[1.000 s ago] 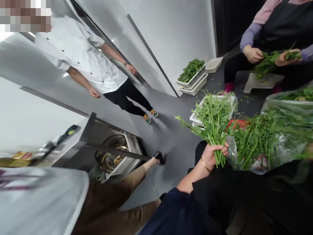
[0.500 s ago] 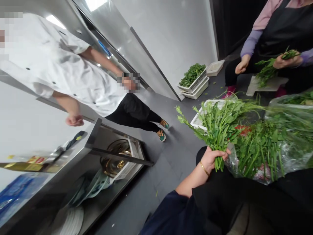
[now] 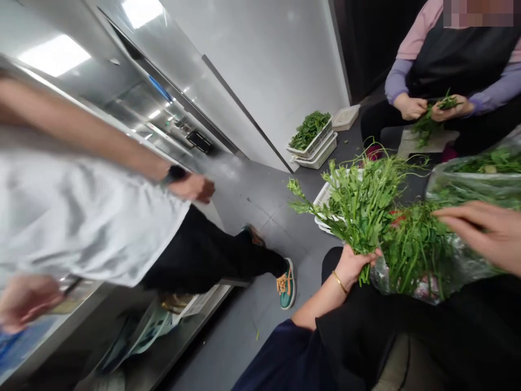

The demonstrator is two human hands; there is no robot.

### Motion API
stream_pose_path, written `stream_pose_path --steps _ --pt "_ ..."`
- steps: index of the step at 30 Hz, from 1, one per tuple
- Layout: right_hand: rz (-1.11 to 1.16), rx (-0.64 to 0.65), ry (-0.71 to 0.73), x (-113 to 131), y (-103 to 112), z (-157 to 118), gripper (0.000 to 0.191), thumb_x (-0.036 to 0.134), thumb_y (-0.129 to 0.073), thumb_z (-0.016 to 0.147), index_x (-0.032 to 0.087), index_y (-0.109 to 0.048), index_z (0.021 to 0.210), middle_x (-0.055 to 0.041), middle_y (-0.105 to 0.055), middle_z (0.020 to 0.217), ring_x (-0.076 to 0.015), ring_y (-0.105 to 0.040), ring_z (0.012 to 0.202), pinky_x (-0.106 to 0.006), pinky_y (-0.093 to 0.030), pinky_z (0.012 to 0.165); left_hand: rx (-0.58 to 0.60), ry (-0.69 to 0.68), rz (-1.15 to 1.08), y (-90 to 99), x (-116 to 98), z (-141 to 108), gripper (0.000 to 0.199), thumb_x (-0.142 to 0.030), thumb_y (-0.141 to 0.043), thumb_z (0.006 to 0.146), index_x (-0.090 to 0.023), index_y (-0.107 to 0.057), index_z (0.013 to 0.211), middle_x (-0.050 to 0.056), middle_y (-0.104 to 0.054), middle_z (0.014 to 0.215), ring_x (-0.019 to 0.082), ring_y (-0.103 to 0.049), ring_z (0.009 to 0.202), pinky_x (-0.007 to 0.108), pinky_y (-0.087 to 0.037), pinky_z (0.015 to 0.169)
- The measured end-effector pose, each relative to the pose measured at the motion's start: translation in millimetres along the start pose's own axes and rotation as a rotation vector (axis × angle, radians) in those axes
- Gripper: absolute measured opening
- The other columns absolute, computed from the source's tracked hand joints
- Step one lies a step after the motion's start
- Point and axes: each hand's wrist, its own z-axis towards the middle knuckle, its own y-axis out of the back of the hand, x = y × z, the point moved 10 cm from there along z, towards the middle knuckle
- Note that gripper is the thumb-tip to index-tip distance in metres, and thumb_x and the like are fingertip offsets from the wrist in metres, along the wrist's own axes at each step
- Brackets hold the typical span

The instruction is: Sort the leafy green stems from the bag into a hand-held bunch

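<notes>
My left hand (image 3: 353, 264) is wrapped round the lower stems of a bunch of leafy green shoots (image 3: 362, 201). The shoots fan upward, with thin curly tendrils at the top. My right hand (image 3: 484, 231) reaches in from the right edge, fingers stretched out over a pile of loose greens (image 3: 417, 255), with nothing visible between them. That pile lies in a clear plastic bag (image 3: 380, 274) at my lap. Whether the right fingertips touch the leaves I cannot tell.
Behind the bunch stands a white basket (image 3: 323, 198). Stacked baskets (image 3: 315, 155) of leaves sit by the wall. A seated co-worker (image 3: 451, 70) handles greens at the upper right. Another person in white (image 3: 81, 206) walks close by at left, beside a metal shelf (image 3: 195, 326).
My right hand has come into view from the right, over the pile. The person in white has stepped closer. The co-worker's hands have come together at the greens. My left hand keeps its hold.
</notes>
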Motion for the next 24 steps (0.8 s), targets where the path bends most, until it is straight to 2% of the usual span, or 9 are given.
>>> stream_pose_path --steps 2,4,7,9,12,16,18,21,24 --pt "0.070 0.085 0.078 39 -30 24 0.026 0.037 -0.051 0.095 0.023 -0.072 0.100 -0.0023 -0.073 0.098 -0.0133 -0.067 0.085 -0.025 -0.049 0.083 0.012 0.001 0.017 -7.2 4 -1 0.024 -0.025 -0.078 0.056 -0.011 -0.068 0.072 0.003 -0.064 0.067 0.008 -0.046 0.051 0.027 -0.036 0.056" --pt "-0.003 0.113 0.024 52 -54 40 0.032 0.039 -0.045 0.097 0.021 -0.071 0.094 -0.0030 -0.073 0.094 -0.0143 -0.067 0.076 -0.027 -0.048 0.070 0.015 -0.002 0.043 -11.1 7 -2 0.024 -0.027 -0.078 0.057 -0.011 -0.069 0.074 0.002 -0.064 0.067 0.009 -0.046 0.052 0.026 -0.036 0.055" --pt "-0.166 0.155 -0.140 40 -77 40 0.037 0.049 -0.045 0.093 0.021 -0.069 0.086 -0.0029 -0.072 0.079 -0.0159 -0.062 0.060 -0.028 -0.038 0.054 0.011 -0.024 0.087 -13.0 8 -4 0.025 -0.029 -0.078 0.059 -0.011 -0.070 0.075 0.001 -0.061 0.064 0.010 -0.048 0.054 0.027 -0.037 0.056" --pt "-0.219 0.199 -0.232 28 -85 30 0.039 0.056 -0.049 0.088 0.021 -0.067 0.088 -0.0029 -0.068 0.069 -0.0168 -0.058 0.055 -0.028 -0.032 0.050 0.002 -0.043 0.103 -12.9 7 -6 0.025 -0.030 -0.078 0.061 -0.011 -0.069 0.075 0.001 -0.061 0.065 0.010 -0.048 0.054 0.027 -0.038 0.057" --pt "-0.167 0.247 -0.272 25 -94 14 0.037 0.053 -0.050 0.087 0.020 -0.065 0.086 -0.0051 -0.066 0.068 -0.0170 -0.056 0.053 -0.028 -0.028 0.049 -0.019 -0.054 0.106 -11.6 7 -11 0.024 -0.030 -0.077 0.062 -0.011 -0.069 0.074 0.001 -0.060 0.063 0.010 -0.047 0.054 0.027 -0.039 0.057" --pt "-0.064 0.278 -0.238 38 -100 5 0.031 0.045 -0.044 0.090 0.021 -0.062 0.081 -0.0022 -0.064 0.068 -0.0133 -0.055 0.056 -0.026 -0.036 0.056 -0.003 -0.027 0.039 -12.8 10 -16 0.021 -0.027 -0.076 0.063 -0.011 -0.069 0.075 -0.001 -0.057 0.057 0.010 -0.047 0.052 0.026 -0.037 0.055" --pt "0.050 0.240 -0.277 40 -95 4 0.030 0.045 -0.047 0.088 0.021 -0.062 0.081 -0.0021 -0.064 0.070 -0.0126 -0.053 0.056 -0.027 -0.037 0.059 0.023 -0.018 0.003 -15.9 8 -17 0.019 -0.025 -0.074 0.063 -0.010 -0.069 0.074 -0.001 -0.056 0.055 0.010 -0.047 0.051 0.026 -0.036 0.055" --pt "0.306 0.135 -0.424 26 -82 8 0.028 0.049 -0.058 0.080 0.020 -0.060 0.077 -0.0024 -0.059 0.065 -0.0119 -0.047 0.053 -0.028 -0.033 0.055 0.049 -0.029 -0.028 -20.6 0 -19 0.017 -0.023 -0.073 0.062 -0.010 -0.067 0.072 -0.001 -0.055 0.054 0.009 -0.045 0.048 0.026 -0.034 0.053" --pt "0.487 0.054 -0.517 4 -61 23 0.038 0.056 -0.052 0.083 0.023 -0.045 0.066 0.0021 -0.038 0.049 -0.0104 -0.036 0.045 -0.027 -0.029 0.047 0.059 -0.056 -0.023 -22.5 -8 -23 0.018 -0.025 -0.074 0.062 -0.011 -0.066 0.070 -0.001 -0.054 0.054 0.009 -0.045 0.049 0.026 -0.034 0.054"
